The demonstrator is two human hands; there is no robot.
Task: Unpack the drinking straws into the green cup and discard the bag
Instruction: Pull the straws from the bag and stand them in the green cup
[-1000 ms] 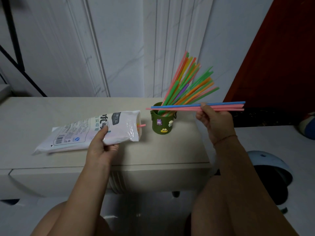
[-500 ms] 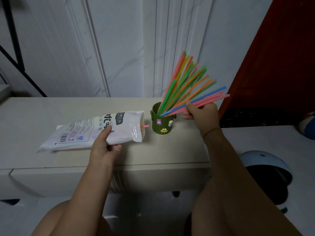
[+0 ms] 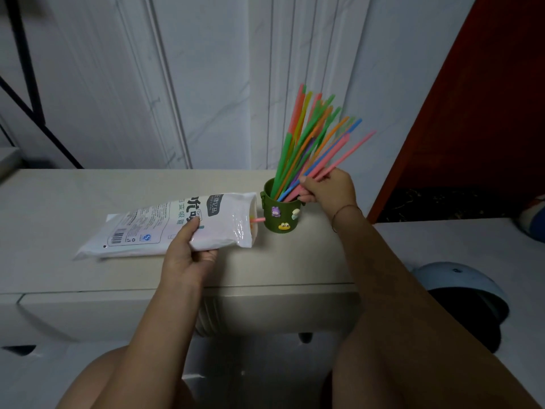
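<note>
A green cup (image 3: 281, 215) with small animal stickers stands on the beige tabletop (image 3: 88, 190). Several colourful straws (image 3: 306, 137) lean in it, fanning up to the right. My right hand (image 3: 328, 190) is at the cup's right rim and grips a few pink and blue straws (image 3: 333, 160) whose lower ends are inside the cup. A white plastic straw bag (image 3: 165, 224) lies on the table left of the cup, its open mouth facing the cup. One pink straw (image 3: 257, 220) pokes out of it. My left hand (image 3: 188, 252) holds the bag near its open end.
White panelled wall behind the table. A dark red panel (image 3: 486, 98) stands at the right. A pale blue domed bin (image 3: 463, 293) sits on the floor to the right, below the table edge. My knees are under the table front.
My right hand has swung the few pink and blue straws from level to steeply tilted and lowered their ends into the cup. The left hand and bag shifted slightly right.
</note>
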